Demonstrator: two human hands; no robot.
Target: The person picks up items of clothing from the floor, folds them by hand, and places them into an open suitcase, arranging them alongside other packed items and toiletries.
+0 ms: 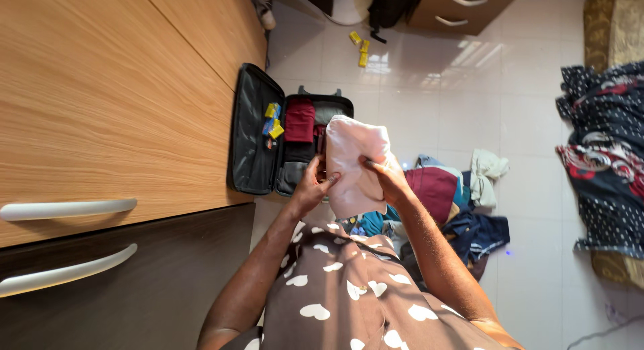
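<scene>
I hold a pale pink folded cloth [355,155] up in front of me with both hands. My left hand [310,185] grips its lower left edge. On the right side my right hand [388,179] pinches it, thumb on the front. Beyond the cloth an open dark suitcase [258,138] lies on the tiled floor, its lid leaning against the wooden wardrobe [114,108]. Inside it lie a maroon garment [300,120] and small yellow and blue packets [272,120].
A heap of clothes [456,202] lies on the floor to the right of my arms. Yellow packets [360,48] sit farther off near a brown drawer unit [459,8]. A dark patterned bedspread [604,162] hangs at the right edge. White handles [67,209] stick out from the wardrobe.
</scene>
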